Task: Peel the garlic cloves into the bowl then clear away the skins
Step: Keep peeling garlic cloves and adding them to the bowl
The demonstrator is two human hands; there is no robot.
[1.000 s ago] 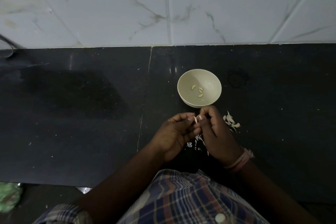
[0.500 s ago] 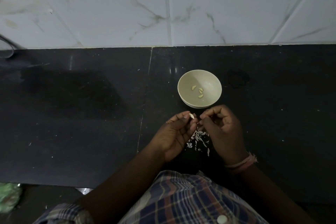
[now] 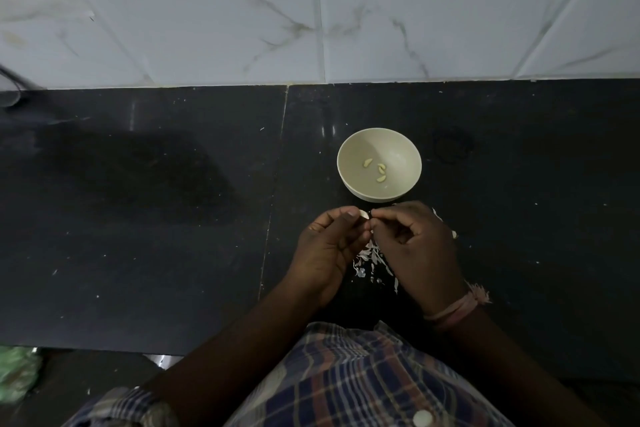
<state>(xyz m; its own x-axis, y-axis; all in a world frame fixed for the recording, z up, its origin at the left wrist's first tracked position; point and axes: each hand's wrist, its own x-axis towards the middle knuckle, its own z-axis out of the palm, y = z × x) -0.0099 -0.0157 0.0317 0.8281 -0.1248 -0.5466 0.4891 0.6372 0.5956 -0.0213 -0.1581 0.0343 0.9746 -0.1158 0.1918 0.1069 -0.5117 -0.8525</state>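
The round cream plastic bowl (image 3: pixel 379 165) stands on the black stone counter (image 3: pixel 138 218); left of it lies open counter, while white garlic skins (image 3: pixel 369 258) litter its near side.

The person wears a plaid shirt (image 3: pixel 349 378) in dark blue, rust red and pale grey-white checks, with a round white button (image 3: pixel 422 418) on its front placket. The left sleeve (image 3: pixel 124 407) is rolled up above the forearm. A band of pinkish threads (image 3: pixel 457 309) with a frayed knot circles the right wrist.

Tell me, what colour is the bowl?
The bowl is pale cream, seen best in the head view.
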